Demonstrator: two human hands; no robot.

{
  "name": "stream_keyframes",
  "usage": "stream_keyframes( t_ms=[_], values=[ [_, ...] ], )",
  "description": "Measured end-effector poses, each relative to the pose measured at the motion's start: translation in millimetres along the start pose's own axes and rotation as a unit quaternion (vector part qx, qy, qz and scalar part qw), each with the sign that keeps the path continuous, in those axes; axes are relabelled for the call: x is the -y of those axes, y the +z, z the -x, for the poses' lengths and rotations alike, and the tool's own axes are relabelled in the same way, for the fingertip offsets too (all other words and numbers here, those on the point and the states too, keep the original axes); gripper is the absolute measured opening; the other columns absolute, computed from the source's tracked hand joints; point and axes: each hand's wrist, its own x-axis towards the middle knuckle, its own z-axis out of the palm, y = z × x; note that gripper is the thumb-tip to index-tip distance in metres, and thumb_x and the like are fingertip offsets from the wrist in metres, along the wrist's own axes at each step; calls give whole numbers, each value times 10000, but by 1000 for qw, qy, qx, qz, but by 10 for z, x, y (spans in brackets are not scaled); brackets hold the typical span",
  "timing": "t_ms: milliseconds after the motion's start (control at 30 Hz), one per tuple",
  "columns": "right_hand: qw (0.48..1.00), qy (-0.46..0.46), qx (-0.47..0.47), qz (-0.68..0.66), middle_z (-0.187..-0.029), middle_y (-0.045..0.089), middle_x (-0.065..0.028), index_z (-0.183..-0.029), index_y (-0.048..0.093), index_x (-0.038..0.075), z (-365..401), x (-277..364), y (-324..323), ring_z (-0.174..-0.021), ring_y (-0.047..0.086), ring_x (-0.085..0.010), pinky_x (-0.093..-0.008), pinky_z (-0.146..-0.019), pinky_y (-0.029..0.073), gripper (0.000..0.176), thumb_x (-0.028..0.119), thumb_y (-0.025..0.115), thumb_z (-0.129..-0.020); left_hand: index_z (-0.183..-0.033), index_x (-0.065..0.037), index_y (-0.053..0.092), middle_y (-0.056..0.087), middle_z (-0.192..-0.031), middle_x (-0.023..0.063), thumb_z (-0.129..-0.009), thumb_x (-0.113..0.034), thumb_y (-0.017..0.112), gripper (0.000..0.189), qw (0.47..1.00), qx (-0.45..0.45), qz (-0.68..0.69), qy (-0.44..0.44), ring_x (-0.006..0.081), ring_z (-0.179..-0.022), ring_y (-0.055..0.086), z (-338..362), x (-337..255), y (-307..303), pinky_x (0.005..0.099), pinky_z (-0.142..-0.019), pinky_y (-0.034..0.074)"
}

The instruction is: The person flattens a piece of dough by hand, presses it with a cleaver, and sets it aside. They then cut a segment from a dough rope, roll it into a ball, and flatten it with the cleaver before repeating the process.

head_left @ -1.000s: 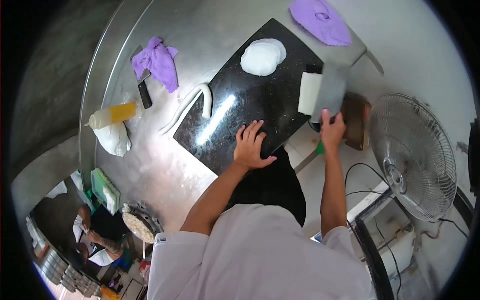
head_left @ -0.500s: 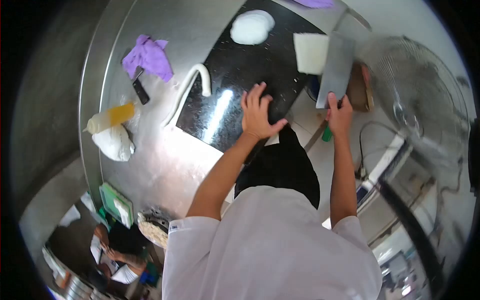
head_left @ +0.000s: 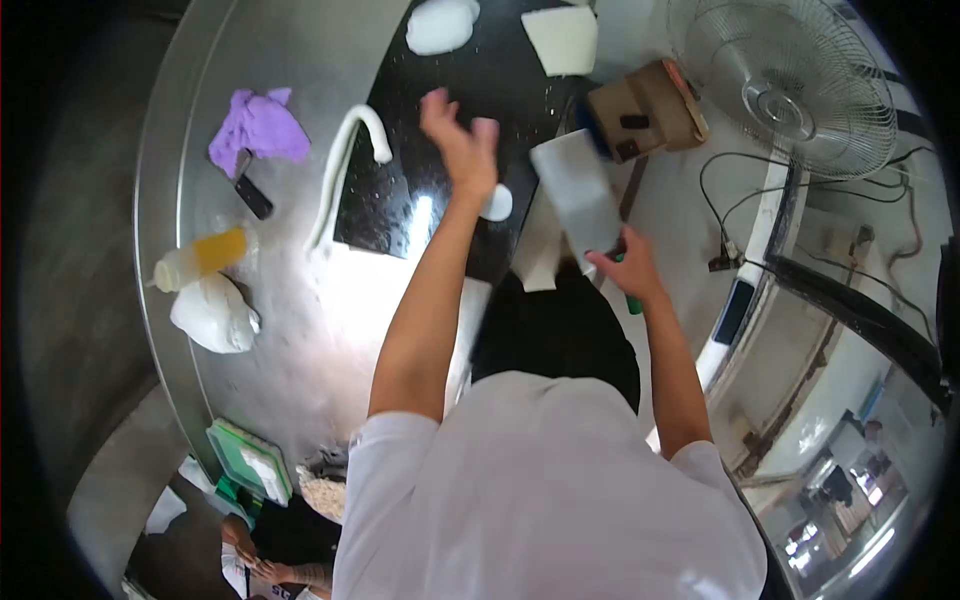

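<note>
My left hand [head_left: 462, 150], slightly blurred, is raised over the black board [head_left: 400, 205] with its fingers apart and nothing in it. A small flat white dough disc [head_left: 497, 203] lies on the board beside my left wrist. My right hand [head_left: 630, 268] grips a cleaver with a broad metal blade [head_left: 580, 190], held off the board's right edge; some green shows by the palm. A bent rope of white dough [head_left: 335, 175] runs along the board's left side. At the far end sits a pile of white rounds [head_left: 443, 25], near a pale square piece [head_left: 562, 40].
On the metal table [head_left: 300, 310] are a purple cloth [head_left: 258, 130], a black-handled knife [head_left: 254, 198], a yellow-filled squeeze bottle [head_left: 205, 257], a white bag [head_left: 215, 315] and a green-rimmed container [head_left: 250, 460]. A fan [head_left: 780, 90] and brown box [head_left: 650, 110] stand right. Another person [head_left: 280, 560] is lower left.
My left hand has lifted and moved left, and a dough disc now shows on the board. The cleaver has swung down and left in my right hand. The view has shifted.
</note>
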Motion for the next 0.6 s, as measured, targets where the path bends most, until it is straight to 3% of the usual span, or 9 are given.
stream_keyframes(
  t_ms=[67, 100, 133, 167, 200, 267, 367, 533, 600],
  values=[
    [988, -31, 144, -47, -923, 721, -182, -1096, 671, -12, -108, 200, 122, -885, 699, -313, -420, -806, 536, 580, 384, 884, -728, -1506, 44, 330, 211, -1609, 295, -849, -374, 716, 869, 986, -161, 18, -51, 454, -1478, 265, -175, -469, -98, 518, -1213, 238],
    [987, -35, 145, -53, -923, 721, -182, -1096, 671, -12, -194, 234, 227, -885, 699, -313, -420, -806, 536, 580, 384, 884, -728, -1506, 44, 330, 211, -1609, 295, -849, -374, 716, 869, 986, -160, 14, -47, 454, -1478, 265, -91, -516, -141, 518, -1213, 238],
    [978, -80, 188, -48, -948, 725, -193, -1074, 679, -4, -345, 265, 352, -900, 705, -342, -431, -809, 539, 573, 389, 889, -714, -1513, 25, 337, 205, -1616, 284, -847, -420, 711, 884, 988, -34, -146, 25, 449, -1490, 246, -13, -494, -190, 566, -1210, 215],
    [964, -122, 231, -43, -973, 730, -205, -1053, 687, 3, -469, 285, 451, -915, 711, -371, -442, -812, 542, 566, 394, 893, -700, -1520, 7, 345, 198, -1624, 272, -844, -466, 706, 900, 944, 94, -302, 93, 443, -1502, 227, 109, -469, -267, 614, -1206, 191],
    [964, -124, 230, -49, -973, 730, -205, -1053, 687, 3, -569, 332, 499, -915, 711, -371, -442, -812, 542, 566, 394, 893, -700, -1552, -69, 355, 194, -1654, 222, -801, -606, 695, 984, 855, 185, -483, 40, 421, -1533, 170, 398, -492, -248, 746, -1157, 108],
    [946, -169, 266, 77, -976, 724, -228, -1066, 652, 24, -648, 407, 552, -948, 693, -429, -478, -814, 543, 621, 416, 908, -657, -1568, -148, 362, 191, -1678, 174, -747, -717, 674, 1046, 726, 316, -611, 14, 411, -1560, 105, 686, -458, -371, 816, -1105, 47],
    [957, -113, 226, 143, -939, 718, -244, -1089, 586, 26, -616, 501, 544, -931, 688, -447, -505, -794, 542, 710, 448, 917, -624, -1583, -218, 356, 182, -1688, 143, -718, -727, 694, 1059, 733, 293, -614, 23, 412, -1564, 81, 576, -335, -331, 827, -1096, 53],
    [962, -101, 223, 122, -864, 708, -226, -1057, 537, 7, -792, 435, 569, -891, 690, -441, -514, -769, 527, 767, 500, 921, -613, -1600, -266, 328, 170, -1692, 141, -694, -721, 715, 1085, 705, 337, -624, 21, 434, -1557, 86, 294, -340, -155, 842, -1081, 66],
    [956, -187, 197, 111, -903, 710, -261, -1080, 534, -4, -955, 395, 582, -875, 698, -454, -525, -750, 546, 747, 473, 910, -645, -1604, -273, 316, 169, -1692, 140, -695, -700, 727, 1085, 723, 301, -621, 36, 439, -1551, 112, 203, -333, -123, 843, -1077, 88]
  ],
)
